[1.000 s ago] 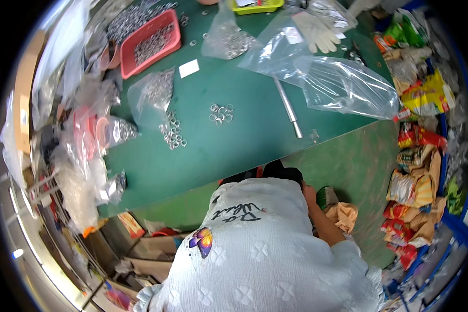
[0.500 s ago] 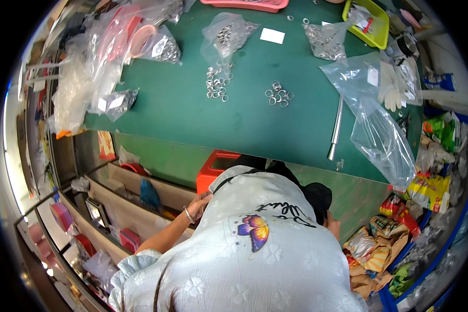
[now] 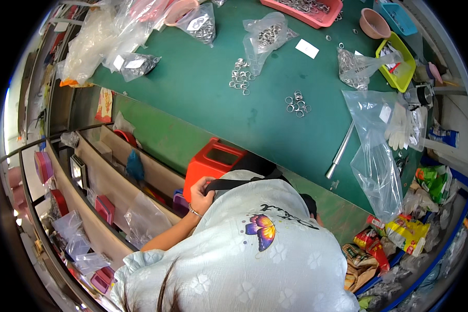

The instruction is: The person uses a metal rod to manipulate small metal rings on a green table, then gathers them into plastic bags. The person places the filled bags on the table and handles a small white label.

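My left hand (image 3: 202, 192), with a bracelet at the wrist, is at my waist, its fingers closed on the end of a black strap (image 3: 234, 183). Only a sliver of my right hand (image 3: 319, 220) shows past the right side of my shirt; its fingers are hidden. On the green table (image 3: 203, 104) ahead lie two groups of metal rings: one loose group (image 3: 240, 80) by the mouth of a clear bag of rings (image 3: 269, 35), and a smaller cluster (image 3: 298, 105) to its right. A tapered metal rod (image 3: 341, 151) lies near the table's front edge.
Right of the rod lies a large clear plastic bag (image 3: 374, 156) beside white gloves (image 3: 398, 127). Pink (image 3: 320, 22) and yellow-green (image 3: 410, 70) trays stand at the back. A red stool (image 3: 192, 169) is by my left hand. Shelves (image 3: 104, 192) are at left, packaged goods at right.
The view has turned and shifted, so the table's things sit further right. My left hand has moved up along my waist and more of the black strap shows at it.
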`<action>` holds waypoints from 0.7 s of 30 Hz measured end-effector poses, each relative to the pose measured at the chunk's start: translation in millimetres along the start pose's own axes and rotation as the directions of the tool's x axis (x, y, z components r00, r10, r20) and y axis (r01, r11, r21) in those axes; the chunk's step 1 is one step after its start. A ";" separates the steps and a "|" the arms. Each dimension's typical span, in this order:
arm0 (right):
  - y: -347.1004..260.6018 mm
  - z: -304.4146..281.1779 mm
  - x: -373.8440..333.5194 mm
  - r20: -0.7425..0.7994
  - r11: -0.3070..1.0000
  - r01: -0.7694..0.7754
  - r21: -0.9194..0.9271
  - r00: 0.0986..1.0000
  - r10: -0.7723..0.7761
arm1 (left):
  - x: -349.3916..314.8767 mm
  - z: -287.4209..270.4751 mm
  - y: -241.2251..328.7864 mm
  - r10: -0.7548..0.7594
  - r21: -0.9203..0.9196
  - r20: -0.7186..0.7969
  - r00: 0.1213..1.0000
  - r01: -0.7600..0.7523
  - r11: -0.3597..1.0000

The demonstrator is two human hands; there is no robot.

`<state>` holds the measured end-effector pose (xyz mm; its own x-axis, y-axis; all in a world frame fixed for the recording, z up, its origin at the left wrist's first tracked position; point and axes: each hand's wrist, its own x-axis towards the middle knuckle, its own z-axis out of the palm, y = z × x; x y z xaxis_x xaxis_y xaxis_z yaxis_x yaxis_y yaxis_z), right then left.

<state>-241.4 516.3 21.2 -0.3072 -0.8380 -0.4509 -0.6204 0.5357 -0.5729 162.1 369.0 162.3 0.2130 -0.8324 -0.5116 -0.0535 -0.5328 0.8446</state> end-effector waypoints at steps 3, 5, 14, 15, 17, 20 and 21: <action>1.1 -36.6 -15.7 0.014 0.998 -0.062 -0.019 0.998 0.062 | 5.2 6.6 5.8 -0.028 0.011 0.050 0.998 0.027 1.000; -21.6 -68.9 -18.3 -0.047 0.997 -0.079 -0.024 0.996 0.078 | 10.2 16.0 1.6 -0.059 -0.019 0.135 0.989 0.062 0.998; -1.7 -124.3 -73.3 0.091 0.980 0.199 -0.026 0.976 -0.196 | 9.8 10.9 57.0 -0.148 -0.099 0.168 0.975 0.166 0.981; -4.7 -126.8 -75.3 0.097 0.976 0.217 -0.031 0.972 -0.213 | 9.6 11.4 66.8 -0.060 -0.070 0.125 0.990 0.069 0.995; -18.8 -128.1 -71.3 0.147 0.984 0.169 -0.061 0.976 -0.159 | 12.0 1.2 103.7 -0.020 0.001 0.151 0.988 0.020 1.000; -48.4 -135.6 -47.8 0.275 0.983 0.104 -0.151 0.960 -0.059 | 20.9 -12.5 140.7 -0.063 0.185 0.348 0.935 -0.003 0.983; -56.0 -137.0 -36.0 0.334 0.975 0.098 -0.199 0.942 -0.026 | 23.1 -8.1 139.4 -0.048 0.162 0.360 0.932 -0.011 0.987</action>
<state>-294.6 502.3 163.3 -0.0324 -0.7692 -0.6382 -0.7788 0.4196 -0.4663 167.5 276.7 269.5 -0.1503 -0.8046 -0.5745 -0.2136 -0.5409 0.8135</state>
